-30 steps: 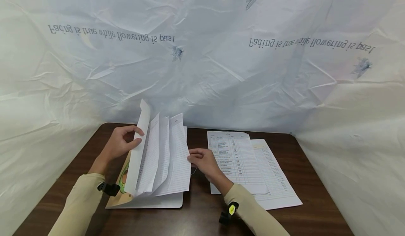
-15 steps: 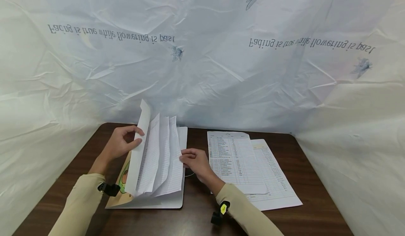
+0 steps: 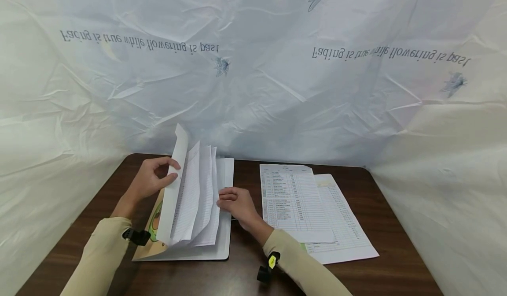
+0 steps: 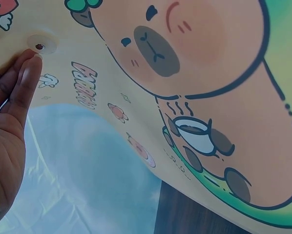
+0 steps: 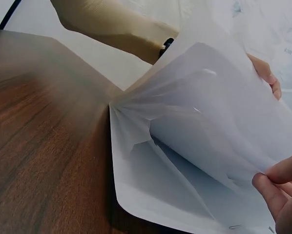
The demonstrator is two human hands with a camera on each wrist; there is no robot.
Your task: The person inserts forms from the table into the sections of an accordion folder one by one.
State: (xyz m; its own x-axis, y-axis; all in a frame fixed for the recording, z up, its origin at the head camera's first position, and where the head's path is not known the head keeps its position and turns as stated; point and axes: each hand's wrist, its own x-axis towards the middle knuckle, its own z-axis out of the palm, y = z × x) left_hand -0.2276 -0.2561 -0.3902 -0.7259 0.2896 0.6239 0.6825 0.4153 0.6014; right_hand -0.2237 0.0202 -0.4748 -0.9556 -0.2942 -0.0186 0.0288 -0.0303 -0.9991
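Note:
An open folder (image 3: 222,247) with a cartoon capybara cover (image 4: 195,73) lies on the dark wooden table (image 3: 245,278). My left hand (image 3: 152,181) grips the raised cover flap and holds several printed sheets (image 3: 194,199) upright. My right hand (image 3: 233,202) pinches the edge of the rightmost lifted sheet (image 5: 219,131), pressing it leftward against the others. In the right wrist view the sheets fan out from the folder's spine, with my right fingertips (image 5: 278,187) on the sheet's edge at lower right.
Two printed sheets (image 3: 295,199) lie overlapped on the table to the right of the folder, the lower one (image 3: 344,230) sticking out right. White crinkled sheeting (image 3: 277,89) with printed text and dragonflies walls the table at back and on both sides.
My right hand has moved left, swinging the rightmost sheet up from lying flat to standing against the other lifted sheets. The left hand has stayed put.

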